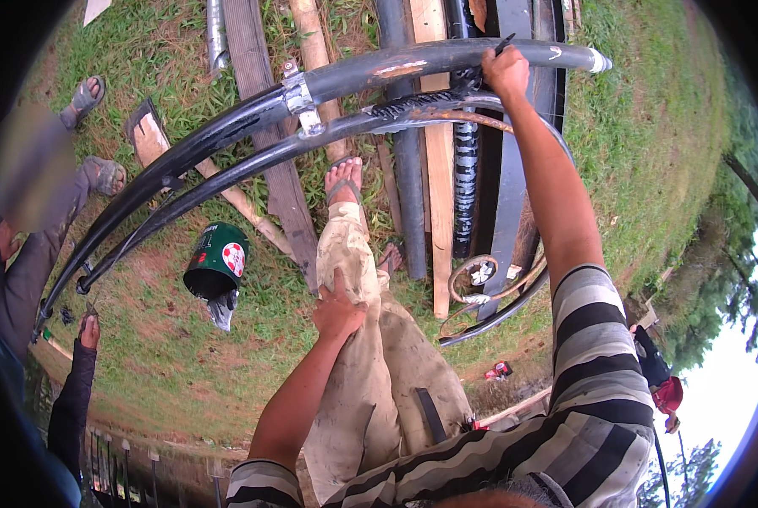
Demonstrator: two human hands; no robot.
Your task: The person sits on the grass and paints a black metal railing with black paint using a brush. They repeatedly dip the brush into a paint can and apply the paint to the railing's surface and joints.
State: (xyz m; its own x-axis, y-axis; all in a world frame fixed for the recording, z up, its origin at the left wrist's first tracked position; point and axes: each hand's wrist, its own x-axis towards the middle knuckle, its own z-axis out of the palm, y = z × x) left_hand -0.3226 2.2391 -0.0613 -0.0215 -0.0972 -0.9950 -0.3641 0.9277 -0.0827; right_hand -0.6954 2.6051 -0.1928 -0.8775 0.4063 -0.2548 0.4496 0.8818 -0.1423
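Note:
A long curved black metal pipe (260, 114) arches across the upper part of the head view, glossy in places, with a bare rusty patch and a pale tip at its right end. Silvery clamp plates (297, 95) join it to a thinner curved black pipe (307, 142) below. At the thick pipe's right part, my right hand (506, 72) is closed around what looks like a small black paintbrush, mostly hidden by the fingers. My left hand (339, 310) rests on my knee, its fingers spread over the beige trousers, holding nothing.
Beneath the pipes lie wooden planks (441, 195), dark beams (507, 195) and a rusty curled rod (455, 284) on grass. A green can (218, 254) stands left of my leg. One person's hand (89, 332) shows at the left; another person in a red cap (667, 394) is far right.

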